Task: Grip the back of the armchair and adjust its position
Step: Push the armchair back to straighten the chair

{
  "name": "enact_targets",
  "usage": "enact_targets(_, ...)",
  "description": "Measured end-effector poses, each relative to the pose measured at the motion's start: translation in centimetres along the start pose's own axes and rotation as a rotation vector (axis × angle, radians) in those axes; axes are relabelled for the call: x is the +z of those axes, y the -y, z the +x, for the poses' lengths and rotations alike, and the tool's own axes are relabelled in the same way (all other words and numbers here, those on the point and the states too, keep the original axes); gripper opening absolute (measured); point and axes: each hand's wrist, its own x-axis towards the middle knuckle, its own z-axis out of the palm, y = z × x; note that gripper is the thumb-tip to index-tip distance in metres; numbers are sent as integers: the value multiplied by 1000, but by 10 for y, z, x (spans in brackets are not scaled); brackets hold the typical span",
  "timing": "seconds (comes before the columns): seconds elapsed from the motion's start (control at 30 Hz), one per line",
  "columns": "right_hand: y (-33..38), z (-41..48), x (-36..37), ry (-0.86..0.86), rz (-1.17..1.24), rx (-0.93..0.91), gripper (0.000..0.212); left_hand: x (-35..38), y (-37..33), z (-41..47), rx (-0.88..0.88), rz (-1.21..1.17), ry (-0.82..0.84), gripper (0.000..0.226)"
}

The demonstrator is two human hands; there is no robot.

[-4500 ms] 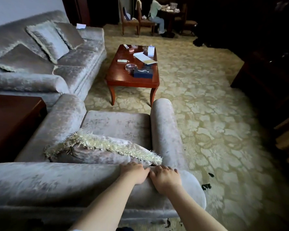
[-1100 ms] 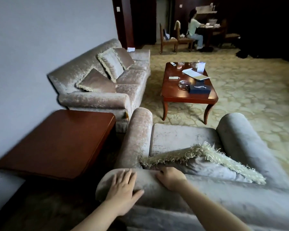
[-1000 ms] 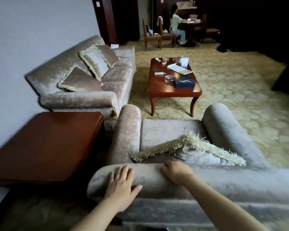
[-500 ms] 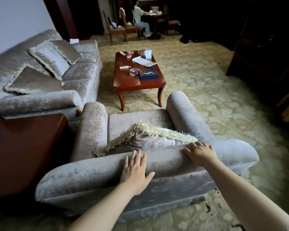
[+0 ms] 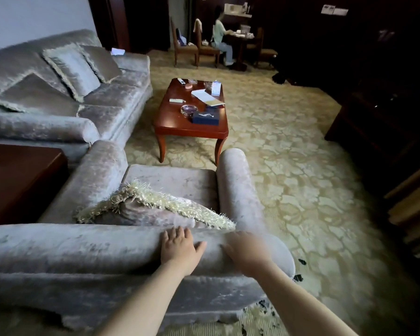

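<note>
Hands first: I see my left hand (image 5: 180, 248) lying flat on top of the rolled backrest of the grey velvet armchair (image 5: 87, 253), fingers spread apart w/ thumb out to the right, palm pressing on the fabric, not curled around it. My right hand (image 5: 246, 253) is just beside it, over the right end of the same backrest; it is blurred, so I cannot tell if its fingers are apart or together, nor if it really touches the velvet.

Armchair stands in the near part of the view, backrest toward me, seat facing the room. A grey cushion w/ cream fringe (image 5: 153, 209) leans in the seat against the inner side of the backrest, close to the fingertips of the left hand. The 2 round armrests run away from me.

Left of the armchair is a dark red-brown wooden side table (image 5: 17, 180), near the left armrest. Behind it a long grey velvet sofa (image 5: 114, 98) w/ several cushions stands along the wall. Beyond the armchair front edge is a red-brown wooden coffee table (image 5: 180, 127) on the beige patterned carpet (image 5: 289, 154); on its top lie a dark blue tissue box (image 5: 206, 118), a glass ashtray (image 5: 188, 109), papers & small items. At the far end of the room a person (image 5: 220, 37) sits on a chair at a dark table.
</note>
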Motion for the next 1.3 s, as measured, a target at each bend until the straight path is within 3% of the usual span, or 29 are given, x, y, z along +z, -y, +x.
enact_targets(0.13,-25,13,-3,67,32,39,61,0,-25,8,-50,28,31,73)
enact_targets(0.3,-37,24,3,91,38,77,69,-2,-50,30,19,-1,132,72)
enact_targets(0.5,-53,45,4,204,80,137,60,12,-71,73,190,21,318,73)
enact_targets(0.6,-57,62,7,300,117,150,58,27,-78,97,310,80,365,58)
enact_targets(0.8,-75,95,-3,416,143,196,43,39,-100,138,276,-33,493,59)
enact_targets(0.93,-72,94,-18,336,185,217,49,24,-106,134,195,-85,439,58)
enact_targets(1.07,-65,61,-15,237,138,124,46,21,-103,111,134,-152,275,68)
enact_targets(1.3,-69,29,-15,150,104,90,48,10,-99,70,200,-44,238,68)
